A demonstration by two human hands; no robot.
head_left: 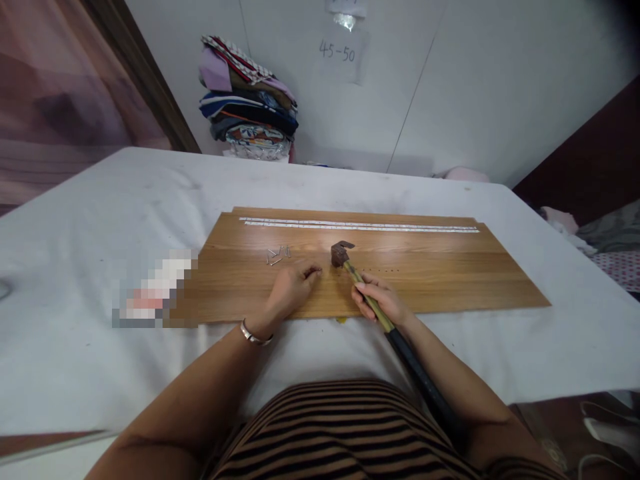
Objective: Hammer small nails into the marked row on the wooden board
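Woodgrain board: right hand grips hammer (rusty head); left hand curled, grasp unclear.

One head-worn view — forward and down, close over the wooden board on a white table

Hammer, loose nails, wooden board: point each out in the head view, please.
hammer [341,254]: head view, on its rusty head.
loose nails [278,255]: head view, middle of the small pile.
wooden board [450,280]: head view, bare surface right of the hands.
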